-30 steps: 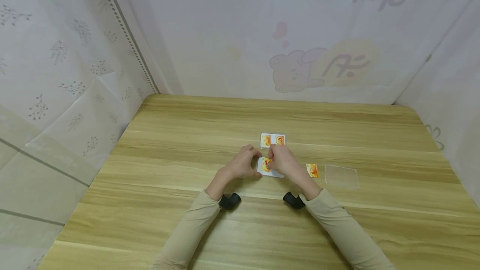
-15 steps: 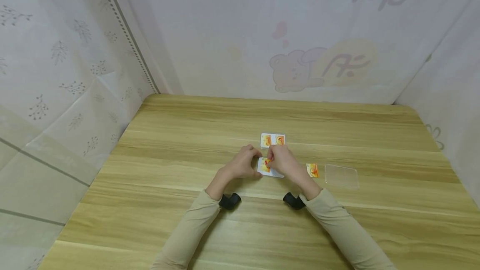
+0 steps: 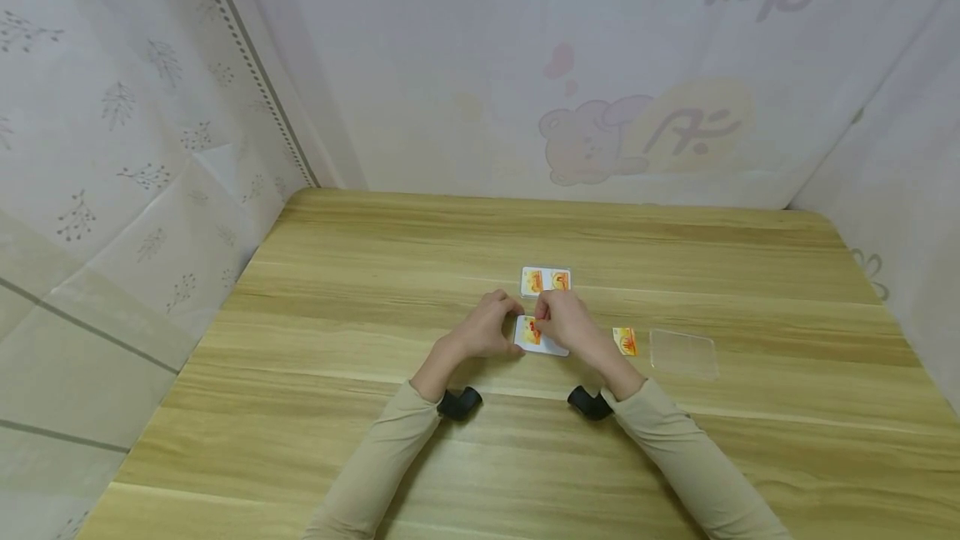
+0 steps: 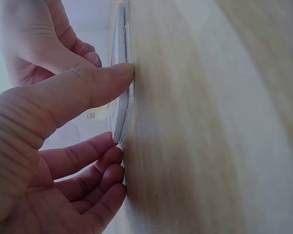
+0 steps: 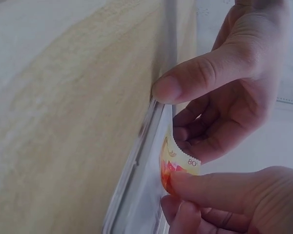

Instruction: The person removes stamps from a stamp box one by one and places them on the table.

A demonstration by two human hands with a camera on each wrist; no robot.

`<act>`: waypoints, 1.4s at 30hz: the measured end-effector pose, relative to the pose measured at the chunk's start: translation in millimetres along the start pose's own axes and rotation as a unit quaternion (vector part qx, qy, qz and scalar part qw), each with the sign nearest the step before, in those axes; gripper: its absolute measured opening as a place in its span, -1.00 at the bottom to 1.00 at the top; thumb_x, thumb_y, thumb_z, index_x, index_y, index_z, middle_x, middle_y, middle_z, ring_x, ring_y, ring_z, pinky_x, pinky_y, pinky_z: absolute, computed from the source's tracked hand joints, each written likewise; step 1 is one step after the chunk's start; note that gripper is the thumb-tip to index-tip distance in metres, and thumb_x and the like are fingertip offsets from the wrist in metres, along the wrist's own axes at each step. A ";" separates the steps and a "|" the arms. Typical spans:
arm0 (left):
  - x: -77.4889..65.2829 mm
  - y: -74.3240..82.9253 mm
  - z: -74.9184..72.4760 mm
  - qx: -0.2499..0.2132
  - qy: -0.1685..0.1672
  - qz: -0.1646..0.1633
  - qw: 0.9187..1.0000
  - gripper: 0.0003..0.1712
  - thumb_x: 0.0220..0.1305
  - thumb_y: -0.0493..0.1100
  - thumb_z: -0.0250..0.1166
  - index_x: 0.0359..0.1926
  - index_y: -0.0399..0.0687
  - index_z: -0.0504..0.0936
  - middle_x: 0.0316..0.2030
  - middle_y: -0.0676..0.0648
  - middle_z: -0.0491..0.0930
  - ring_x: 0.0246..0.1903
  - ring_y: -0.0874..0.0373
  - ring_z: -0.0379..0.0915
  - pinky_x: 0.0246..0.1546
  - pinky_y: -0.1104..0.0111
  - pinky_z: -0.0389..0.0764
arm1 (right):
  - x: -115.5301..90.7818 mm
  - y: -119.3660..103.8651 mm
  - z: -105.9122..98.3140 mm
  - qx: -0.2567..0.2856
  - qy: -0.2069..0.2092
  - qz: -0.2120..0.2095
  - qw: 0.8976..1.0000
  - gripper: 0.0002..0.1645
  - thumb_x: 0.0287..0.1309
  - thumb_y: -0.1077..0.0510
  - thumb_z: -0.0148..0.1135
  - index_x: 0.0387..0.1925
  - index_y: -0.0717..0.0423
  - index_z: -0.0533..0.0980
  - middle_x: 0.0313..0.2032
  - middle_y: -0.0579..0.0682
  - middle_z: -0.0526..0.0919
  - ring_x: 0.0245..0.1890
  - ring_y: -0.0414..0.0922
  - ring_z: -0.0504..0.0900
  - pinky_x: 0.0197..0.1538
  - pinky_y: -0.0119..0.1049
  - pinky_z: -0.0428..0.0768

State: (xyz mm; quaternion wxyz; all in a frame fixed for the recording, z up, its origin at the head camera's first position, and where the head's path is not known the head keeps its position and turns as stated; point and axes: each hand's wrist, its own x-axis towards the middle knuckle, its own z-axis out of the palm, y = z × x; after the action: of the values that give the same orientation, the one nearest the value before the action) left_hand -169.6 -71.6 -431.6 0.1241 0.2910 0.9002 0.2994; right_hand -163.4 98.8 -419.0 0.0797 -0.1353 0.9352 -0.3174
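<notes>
A small orange-and-yellow postage stamp (image 5: 172, 158) with a perforated edge and a printed "80" bends up from a white card (image 3: 552, 348). My right hand (image 3: 573, 327) pinches the stamp between thumb and fingers, low over the card. The card lies in a shallow clear plastic case (image 4: 129, 105), seen edge-on in both wrist views. My left hand (image 3: 486, 328) holds the left end of this case, with its thumb on the near edge and fingers at the far edge. The right fingers partly cover the card's right half in the head view.
Behind the hands lies another clear case (image 3: 546, 293) with a white card bearing two stamps. A loose orange stamp (image 3: 624, 341) lies right of the right wrist, beside a transparent plastic lid (image 3: 683, 354). All are on the wood-grain table (image 3: 375, 273), with a printed curtain (image 3: 420, 73) behind.
My right hand has shifted very slightly to the right over the card, showing a little more of the stamp. The left hand and the other things have stayed put.
</notes>
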 end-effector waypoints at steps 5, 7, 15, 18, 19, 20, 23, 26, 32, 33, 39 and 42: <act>-0.1 0.3 -0.1 -0.005 -0.005 -0.005 1.000 -0.42 -0.15 -0.22 0.53 -0.07 -0.34 0.54 -0.13 -0.16 0.42 -0.05 -0.03 0.29 0.05 0.19 0.38 | -0.5 3.0 -1.6 0.021 0.002 -0.008 1.000 -0.83 -0.06 0.41 0.29 -0.60 0.20 0.48 -0.61 -0.03 0.50 -0.58 -0.17 0.43 -0.53 -0.43 0.39; -0.1 0.5 -0.1 -0.006 -0.005 -0.006 1.000 -0.42 -0.15 -0.22 0.53 -0.07 -0.34 0.54 -0.13 -0.16 0.43 -0.04 -0.04 0.29 0.05 0.19 0.38 | -0.9 4.1 -2.6 0.025 0.003 -0.013 1.000 -0.84 -0.08 0.41 0.29 -0.61 0.19 0.48 -0.61 -0.03 0.50 -0.58 -0.17 0.44 -0.52 -0.42 0.40; -0.1 0.3 0.4 -0.005 -0.001 -0.004 1.000 -0.44 -0.18 -0.24 0.53 -0.10 -0.34 0.55 -0.15 -0.16 0.44 -0.07 -0.03 0.30 0.03 0.18 0.38 | -2.6 10.1 -4.7 0.054 0.015 -0.030 0.998 -0.86 -0.10 0.40 0.32 -0.61 0.20 0.53 -0.62 -0.06 0.54 -0.57 -0.21 0.45 -0.49 -0.41 0.42; -0.3 0.2 0.6 -0.008 0.001 -0.005 1.000 -0.43 -0.18 -0.24 0.53 -0.09 -0.34 0.55 -0.15 -0.17 0.44 -0.07 -0.03 0.30 0.03 0.19 0.38 | -3.4 11.1 -5.8 0.059 0.018 -0.038 0.997 -0.86 -0.10 0.39 0.33 -0.62 0.20 0.54 -0.63 -0.07 0.55 -0.58 -0.23 0.44 -0.51 -0.42 0.41; -0.4 0.3 0.5 -0.009 0.002 -0.005 1.000 -0.43 -0.18 -0.25 0.53 -0.09 -0.34 0.55 -0.15 -0.17 0.44 -0.07 -0.03 0.30 0.03 0.19 0.38 | -3.8 10.8 -6.4 0.061 0.017 -0.039 0.997 -0.86 -0.10 0.39 0.34 -0.62 0.21 0.54 -0.63 -0.07 0.55 -0.59 -0.24 0.44 -0.51 -0.42 0.40; -0.3 0.1 0.6 -0.009 0.002 -0.004 1.000 -0.43 -0.18 -0.25 0.53 -0.09 -0.35 0.54 -0.15 -0.17 0.44 -0.07 -0.03 0.30 0.03 0.19 0.38 | -4.0 10.9 -6.8 0.061 0.017 -0.040 0.997 -0.87 -0.10 0.39 0.34 -0.62 0.21 0.55 -0.63 -0.07 0.55 -0.59 -0.24 0.44 -0.51 -0.42 0.40; -0.2 -0.1 0.3 -0.007 0.002 -0.001 1.000 -0.43 -0.18 -0.24 0.53 -0.09 -0.35 0.54 -0.15 -0.16 0.44 -0.07 -0.02 0.30 0.03 0.19 0.38 | -4.0 11.2 -7.6 0.060 0.017 -0.042 0.997 -0.87 -0.09 0.39 0.34 -0.61 0.22 0.55 -0.63 -0.07 0.56 -0.59 -0.25 0.43 -0.52 -0.42 0.39; -0.1 0.1 0.4 -0.004 0.001 -0.001 1.000 -0.42 -0.17 -0.23 0.53 -0.08 -0.35 0.54 -0.14 -0.16 0.43 -0.07 -0.01 0.30 0.04 0.20 0.38 | -3.9 12.1 -7.9 0.060 0.018 -0.045 0.997 -0.88 -0.06 0.39 0.32 -0.60 0.24 0.56 -0.62 -0.05 0.57 -0.59 -0.24 0.44 -0.51 -0.42 0.40; 0.1 1.5 -1.0 -0.005 0.001 0.000 1.000 -0.43 -0.16 -0.23 0.53 -0.08 -0.36 0.54 -0.14 -0.16 0.43 -0.08 -0.01 0.30 0.04 0.20 0.38 | -4.0 14.7 -8.2 0.068 0.018 -0.045 0.997 -0.92 -0.01 0.39 0.30 -0.55 0.26 0.58 -0.58 -0.01 0.59 -0.55 -0.20 0.48 -0.47 -0.40 0.45; 0.0 1.5 -1.2 -0.005 0.001 0.001 1.000 -0.43 -0.16 -0.24 0.53 -0.08 -0.36 0.54 -0.14 -0.17 0.43 -0.08 -0.01 0.30 0.04 0.19 0.38 | -4.3 14.9 -8.4 0.070 0.018 -0.045 0.996 -0.93 -0.01 0.39 0.30 -0.55 0.27 0.59 -0.57 0.00 0.60 -0.55 -0.20 0.49 -0.46 -0.39 0.46; -0.4 1.3 -1.0 -0.006 -0.002 0.000 1.000 -0.43 -0.15 -0.23 0.53 -0.08 -0.36 0.53 -0.13 -0.17 0.43 -0.06 -0.03 0.30 0.05 0.19 0.38 | -5.2 19.0 -8.4 0.075 0.023 -0.050 0.996 -0.93 0.04 0.41 0.24 -0.48 0.32 0.62 -0.52 0.04 0.63 -0.51 -0.18 0.50 -0.43 -0.37 0.47; -0.6 1.3 -0.3 -0.009 -0.003 -0.003 1.000 -0.42 -0.15 -0.23 0.53 -0.07 -0.36 0.54 -0.12 -0.17 0.43 -0.05 -0.03 0.29 0.06 0.19 0.37 | -6.3 20.9 -8.9 0.080 0.026 -0.050 0.995 -0.92 0.07 0.41 0.21 -0.43 0.35 0.63 -0.48 0.08 0.64 -0.48 -0.15 0.51 -0.40 -0.35 0.49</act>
State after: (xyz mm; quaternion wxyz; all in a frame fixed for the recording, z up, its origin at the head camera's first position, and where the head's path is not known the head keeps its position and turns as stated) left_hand -168.7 -71.3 -430.6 0.1300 0.2875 0.8982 0.3061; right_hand -163.7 121.7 -424.4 0.0498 -0.1668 0.9008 -0.3979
